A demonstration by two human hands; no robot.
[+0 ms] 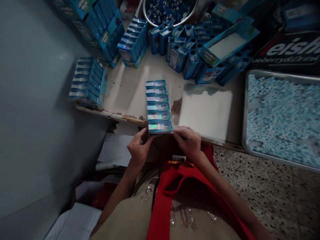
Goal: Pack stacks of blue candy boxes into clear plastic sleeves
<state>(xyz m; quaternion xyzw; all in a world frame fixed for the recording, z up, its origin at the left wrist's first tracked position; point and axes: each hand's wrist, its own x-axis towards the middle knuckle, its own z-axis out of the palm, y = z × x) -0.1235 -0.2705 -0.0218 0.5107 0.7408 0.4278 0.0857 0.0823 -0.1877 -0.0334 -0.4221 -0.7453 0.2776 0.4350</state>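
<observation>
A display box of blue candy tins (158,107) stands at the table's front edge, its near end toward me. The tins form one row, each with a shiny strip along its top. My left hand (139,145) pinches the near left corner, thumb and fingers together. At the near right corner my right hand (188,141) grips the box, its fingertips partly hidden against the side. Just to the right lies a white sheet (205,111). The underside of the box is out of sight.
Filled boxes (87,81) stand at left, with another pack (133,41) behind. Loose blue tins (178,56) crowd the back, an open tray box (225,46) on top. A bowl of blue caps (170,11) sits behind; a metal tray of candies (285,120) lies right. A wall (32,100) borders the left.
</observation>
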